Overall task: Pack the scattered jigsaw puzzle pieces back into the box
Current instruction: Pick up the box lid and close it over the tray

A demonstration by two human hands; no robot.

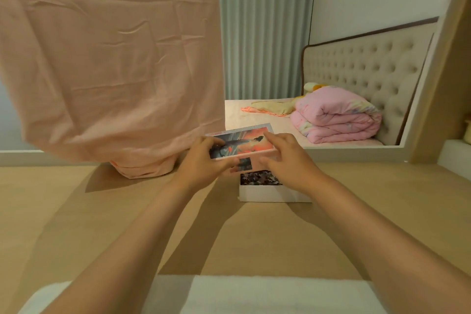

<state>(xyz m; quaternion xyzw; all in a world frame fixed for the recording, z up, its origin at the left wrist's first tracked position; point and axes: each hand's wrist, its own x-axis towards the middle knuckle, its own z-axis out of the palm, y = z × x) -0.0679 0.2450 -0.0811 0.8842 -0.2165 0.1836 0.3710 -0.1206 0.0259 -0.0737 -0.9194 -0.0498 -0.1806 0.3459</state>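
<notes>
Item 1: box lid [244,141], printed pic up, tilted, held off the desk. L hand [204,159] grips its left end, R hand [284,158] its right end; hands apart, lid between.
Item 2: box base [270,195], white, on wooden desk [102,211], just under lid, w/ puzzle pieces [260,178] heaped inside.
Bkgd: pink cloth [109,58] hanging left; folded pink quilt [336,120] on bed.

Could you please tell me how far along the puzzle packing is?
Nearly finished. The puzzle pieces lie in the white box, and none show loose on the wooden surface around it. The left hand and right hand hold the picture lid just above it. Remaining: setting the lid down.
</notes>
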